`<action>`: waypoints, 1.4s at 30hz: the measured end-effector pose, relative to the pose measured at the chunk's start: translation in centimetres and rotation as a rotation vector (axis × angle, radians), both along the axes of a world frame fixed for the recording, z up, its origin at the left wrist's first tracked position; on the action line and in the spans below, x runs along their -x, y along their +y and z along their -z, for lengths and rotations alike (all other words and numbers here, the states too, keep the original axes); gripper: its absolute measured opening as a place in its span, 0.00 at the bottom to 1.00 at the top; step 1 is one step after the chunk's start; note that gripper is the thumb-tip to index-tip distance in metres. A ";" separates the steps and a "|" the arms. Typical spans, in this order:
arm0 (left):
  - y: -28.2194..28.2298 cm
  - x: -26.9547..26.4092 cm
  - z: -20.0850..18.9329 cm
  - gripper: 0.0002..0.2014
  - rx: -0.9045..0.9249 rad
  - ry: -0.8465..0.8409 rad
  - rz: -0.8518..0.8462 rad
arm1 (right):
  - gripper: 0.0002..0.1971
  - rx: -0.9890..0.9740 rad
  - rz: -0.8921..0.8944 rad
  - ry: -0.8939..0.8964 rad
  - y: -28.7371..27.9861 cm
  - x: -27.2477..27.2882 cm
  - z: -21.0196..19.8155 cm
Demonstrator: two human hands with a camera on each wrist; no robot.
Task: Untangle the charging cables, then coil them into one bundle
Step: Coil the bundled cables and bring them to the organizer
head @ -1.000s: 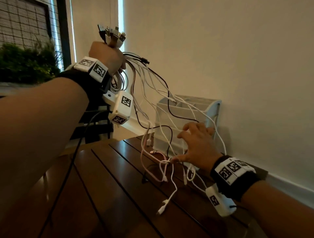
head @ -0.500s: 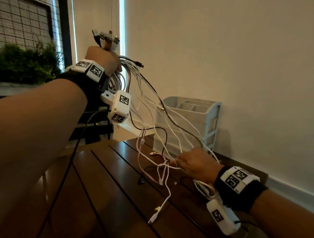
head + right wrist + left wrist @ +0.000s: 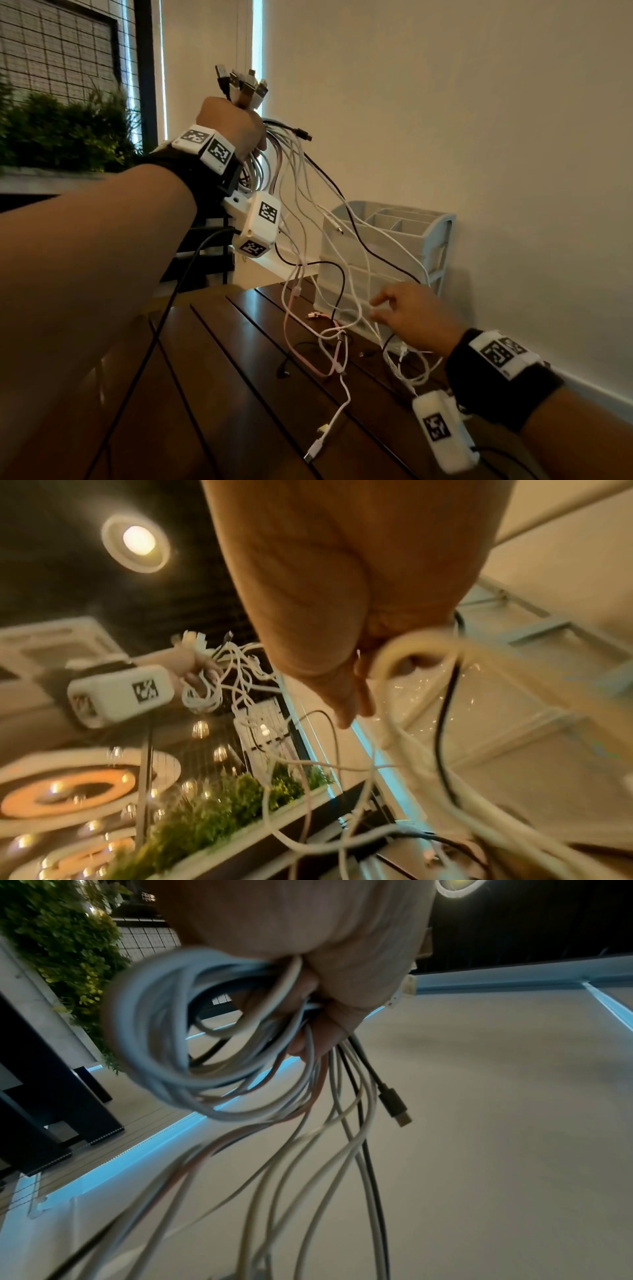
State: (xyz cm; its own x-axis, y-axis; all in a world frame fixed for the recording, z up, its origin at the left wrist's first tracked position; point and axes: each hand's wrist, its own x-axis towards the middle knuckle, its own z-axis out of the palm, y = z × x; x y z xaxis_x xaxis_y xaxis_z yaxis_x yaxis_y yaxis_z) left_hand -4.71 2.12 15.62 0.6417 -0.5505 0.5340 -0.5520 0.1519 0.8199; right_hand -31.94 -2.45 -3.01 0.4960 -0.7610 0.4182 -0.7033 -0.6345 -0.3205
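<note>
The thin, smooth white, black and pink charging cables (image 3: 301, 212) hang in loose strands from the raised left hand (image 3: 233, 126), whose curled fingers clench them below their upright metal plugs. Their tails sprawl knotted on the dark slatted wooden table (image 3: 212, 387). The right hand (image 3: 411, 318) seems to pinch a white strand, blurred, beside the grey plastic compartmented organiser (image 3: 424, 236) against the wall.

Right hand (image 3: 342, 620) curled round white cable loop (image 3: 404, 653); black cable (image 3: 445, 723) alongside; view blurred.
</note>
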 end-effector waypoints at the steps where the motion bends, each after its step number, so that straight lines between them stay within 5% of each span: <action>1: -0.1 0.5 0.0 0.04 0.017 0.022 -0.003 | 0.16 -0.017 -0.005 -0.048 -0.1 -0.4 -0.6; 5: -0.2 2.6 -0.3 0.08 0.082 0.031 0.045 | 0.36 -0.343 -0.296 -0.164 1.3 -2.8 -1.9; 8: 0.1 3.4 -1.0 0.07 0.108 0.047 0.061 | 0.19 -0.566 -0.336 0.132 1.8 -4.0 -1.1; 10: 0.4 3.3 -1.5 0.06 0.132 0.070 0.053 | 0.07 -0.543 -0.280 0.282 1.1 -3.8 -0.2; 15: 1.2 1.5 -2.3 0.09 0.143 0.082 0.036 | 0.08 -0.884 -0.144 -0.169 -1.1 -1.6 0.6; 22: 0.9 2.0 -1.0 0.10 0.109 0.044 0.052 | 0.17 -0.323 -0.012 0.156 -1.0 -1.5 -0.1; 27: -0.7 2.9 2.0 0.04 0.037 -0.015 0.049 | 0.15 -0.218 0.004 0.002 0.2 -2.4 -4.7; 29: -1.3 3.0 2.9 0.04 -0.003 -0.054 0.050 | 0.16 -0.266 -0.015 -0.276 0.5 -2.6 -6.2; 32: -1.7 2.8 3.5 0.07 -0.006 -0.049 0.035 | 0.24 -0.508 -0.278 -0.910 0.9 -2.1 -8.0; 34: -1.8 2.6 3.6 0.08 -0.006 -0.043 0.028 | 0.29 -0.661 -0.446 -1.092 0.9 -1.4 -8.7; 36: -1.9 2.6 3.8 0.07 -0.012 -0.049 0.034 | 0.25 -0.626 -0.450 -0.889 1.0 -1.0 -8.7; 38: -2.0 2.7 4.1 0.07 -0.013 -0.052 0.039 | 0.16 -0.531 -0.319 -0.344 1.4 -1.2 -8.5; 39: -2.1 2.7 4.2 0.07 -0.010 -0.045 0.042 | 0.12 -0.478 -0.272 -0.217 1.5 -1.4 -8.4; 40: -2.1 2.8 4.2 0.07 -0.007 -0.041 0.043 | 0.10 -0.420 -0.258 -0.279 1.3 -1.7 -8.3; 42: -2.2 2.9 4.2 0.06 -0.006 -0.045 0.044 | 0.09 -0.300 -0.250 -0.741 1.3 -2.0 -8.4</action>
